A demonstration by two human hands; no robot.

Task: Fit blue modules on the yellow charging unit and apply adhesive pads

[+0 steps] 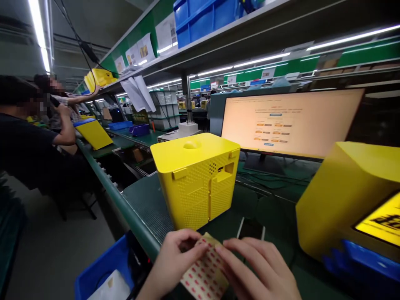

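Note:
My left hand (175,258) grips the upper left edge of a tan sheet (204,275) covered with rows of small red dot stickers, held low at the front of the bench. My right hand (261,268) rests on the sheet's right side, its fingertips pinched against the top edge. Just behind the sheet a yellow perforated plastic housing (196,177) stands on the dark green bench (143,204). A second yellow device (346,200) with a lit yellow screen sits at the right, close to my right hand.
A monitor (290,121) showing an orange form stands behind the housing. A blue bin (103,271) hangs below the bench edge at the left. Other people sit at the far left along the line, near more yellow housings (93,133). Blue bins (203,16) sit on the overhead shelf.

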